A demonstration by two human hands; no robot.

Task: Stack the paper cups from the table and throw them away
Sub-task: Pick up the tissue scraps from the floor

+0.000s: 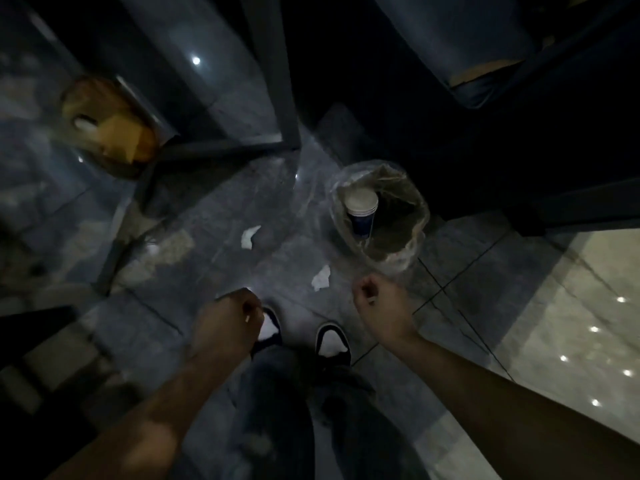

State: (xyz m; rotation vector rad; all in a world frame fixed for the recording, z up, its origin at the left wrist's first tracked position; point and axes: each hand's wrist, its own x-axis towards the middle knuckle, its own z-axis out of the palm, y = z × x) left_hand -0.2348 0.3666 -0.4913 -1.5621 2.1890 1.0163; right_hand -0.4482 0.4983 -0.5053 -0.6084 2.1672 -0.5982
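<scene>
A stack of blue paper cups [362,211] with a white inside stands tilted in a small bin lined with a clear plastic bag [412,237] on the dark tiled floor. My right hand [382,304] hangs just below and left of the bin, fingers curled shut with nothing in them. My left hand [227,322] is lower left, above my shoes, also curled into a loose fist and holding nothing that I can make out.
Two crumpled white paper scraps [250,236] [321,278] lie on the floor before my shoes [331,341]. A second bin [110,126] with yellowish waste stands far left. Dark furniture legs [277,98] rise ahead; a lighter glossy floor [571,323] lies right.
</scene>
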